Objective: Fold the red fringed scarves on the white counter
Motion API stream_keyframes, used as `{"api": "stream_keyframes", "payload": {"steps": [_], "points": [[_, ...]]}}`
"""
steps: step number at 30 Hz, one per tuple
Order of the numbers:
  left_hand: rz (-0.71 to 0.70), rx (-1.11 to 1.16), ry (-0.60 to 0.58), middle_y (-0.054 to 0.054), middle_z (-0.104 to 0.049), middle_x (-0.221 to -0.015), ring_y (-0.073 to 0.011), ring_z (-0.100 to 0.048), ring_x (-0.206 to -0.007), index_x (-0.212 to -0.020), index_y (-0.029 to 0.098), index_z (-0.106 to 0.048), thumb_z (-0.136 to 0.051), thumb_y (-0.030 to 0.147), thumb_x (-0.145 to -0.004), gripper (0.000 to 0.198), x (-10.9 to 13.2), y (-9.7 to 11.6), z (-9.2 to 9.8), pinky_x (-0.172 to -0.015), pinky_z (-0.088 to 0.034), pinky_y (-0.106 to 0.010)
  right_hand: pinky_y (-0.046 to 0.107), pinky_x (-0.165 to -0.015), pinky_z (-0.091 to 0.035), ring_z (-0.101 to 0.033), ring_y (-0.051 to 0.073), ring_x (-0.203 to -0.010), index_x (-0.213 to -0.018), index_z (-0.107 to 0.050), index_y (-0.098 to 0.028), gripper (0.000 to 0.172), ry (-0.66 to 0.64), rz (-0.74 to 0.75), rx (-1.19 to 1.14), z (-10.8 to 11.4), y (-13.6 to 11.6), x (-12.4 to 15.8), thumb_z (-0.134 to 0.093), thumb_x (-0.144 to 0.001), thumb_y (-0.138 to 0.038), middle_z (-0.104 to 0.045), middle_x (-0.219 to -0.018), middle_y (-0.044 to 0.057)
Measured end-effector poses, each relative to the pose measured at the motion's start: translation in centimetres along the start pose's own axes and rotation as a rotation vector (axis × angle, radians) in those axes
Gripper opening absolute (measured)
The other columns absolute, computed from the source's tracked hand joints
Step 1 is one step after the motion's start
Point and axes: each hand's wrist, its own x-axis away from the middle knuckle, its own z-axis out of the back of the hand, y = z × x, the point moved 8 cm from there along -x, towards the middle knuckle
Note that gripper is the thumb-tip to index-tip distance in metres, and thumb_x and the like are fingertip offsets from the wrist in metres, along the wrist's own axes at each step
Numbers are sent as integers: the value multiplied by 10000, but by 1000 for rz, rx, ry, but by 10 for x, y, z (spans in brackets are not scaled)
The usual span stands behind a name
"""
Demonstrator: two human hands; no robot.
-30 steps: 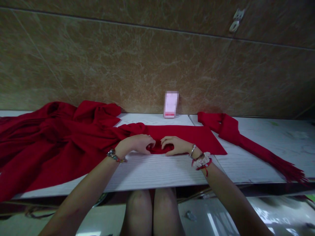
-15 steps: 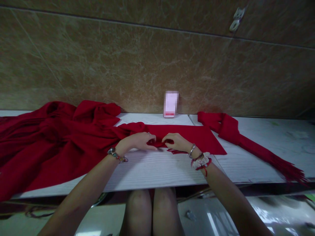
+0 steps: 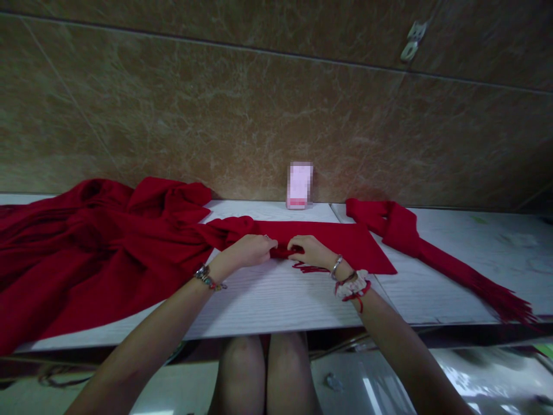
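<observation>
A red fringed cloth (image 3: 337,242) lies flat across the white table (image 3: 259,305), its pointed right end spread out. At its near edge, my left hand (image 3: 258,249) pinches the folded fabric with fingers closed. Just to the right, my right hand (image 3: 310,251) has thumb and fingertips closed on the same edge, with a short gap between the two hands. Dark red fringe hangs below my right fingers. Leftward, the cloth runs into a large crumpled red heap (image 3: 108,248); where one piece ends and another begins cannot be made out.
A phone with a blurred pink screen (image 3: 299,185) leans against the brown tiled wall (image 3: 242,115) behind the table. On the right lies a knotted red scarf (image 3: 401,227) with a fringed end. A white socket-like item (image 3: 413,41) is on the wall. My knees are below the front edge.
My left hand has moved slightly right and its fingers have closed on the cloth's near edge. My right hand has barely shifted and keeps its pinch.
</observation>
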Motion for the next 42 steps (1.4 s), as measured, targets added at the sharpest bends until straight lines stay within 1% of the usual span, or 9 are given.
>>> {"api": "stream_keyframes", "payload": {"steps": [4,9,17,25,28,32,36,39,42], "points": [[-19,-1,55,-88,-626,-894,-216,-597,-801,-937,148,-545,-510,348,-811,240,-3,9,2,-666,-442,-292,234,-643,-402,-559,127,-668,-725,-641,-164,62,31,-55,-20,3,6,-2,-648,-676,-128,-639,-722,16],[55,-80,101,-92,-628,-885,-201,-602,-798,-925,145,-566,-413,167,-847,173,-7,13,7,-669,-440,-290,239,-664,-407,-567,131,-692,-734,-649,-155,82,23,-56,-27,5,5,-2,-629,-681,-96,-648,-739,23],[42,-133,87,-123,-646,-793,-238,-616,-770,-901,129,-608,-419,97,-813,211,1,15,8,-646,-429,-327,252,-679,-425,-551,131,-699,-774,-638,-155,117,-70,-3,-144,2,7,3,-644,-660,-130,-621,-751,10],[272,-182,155,-149,-653,-844,-246,-608,-806,-891,116,-607,-377,20,-775,275,17,4,34,-684,-399,-356,267,-745,-430,-565,136,-770,-805,-646,-164,116,-150,31,-305,1,9,6,-622,-692,-173,-633,-815,11],[309,-209,112,-136,-662,-844,-241,-611,-805,-873,130,-617,-390,13,-760,280,22,-2,33,-682,-388,-352,262,-733,-435,-564,134,-763,-809,-655,-157,116,-165,38,-325,0,10,7,-609,-705,-178,-629,-813,17],[241,-181,14,-143,-661,-841,-248,-614,-795,-854,114,-633,-421,7,-749,260,24,2,16,-705,-387,-371,252,-734,-437,-564,126,-762,-825,-667,-154,131,-221,76,-349,-4,5,8,-611,-716,-202,-622,-816,23],[97,-123,42,-124,-652,-844,-219,-613,-785,-870,135,-626,-450,28,-769,230,17,17,10,-720,-400,-350,245,-752,-437,-572,122,-777,-836,-679,-168,147,-298,106,-357,-8,-1,10,-614,-724,-238,-626,-827,20],[11,-111,27,-102,-636,-790,-198,-612,-734,-855,139,-617,-431,16,-788,233,13,25,8,-658,-419,-309,260,-746,-443,-578,129,-771,-837,-676,-167,151,-193,47,-316,-1,4,7,-577,-757,-249,-644,-831,29],[3,-107,17,-103,-627,-794,-205,-607,-737,-860,129,-610,-424,3,-790,236,14,25,10,-645,-431,-307,285,-762,-443,-584,143,-790,-826,-668,-174,150,30,-37,-239,12,18,2,-531,-782,-219,-659,-837,36]]}}
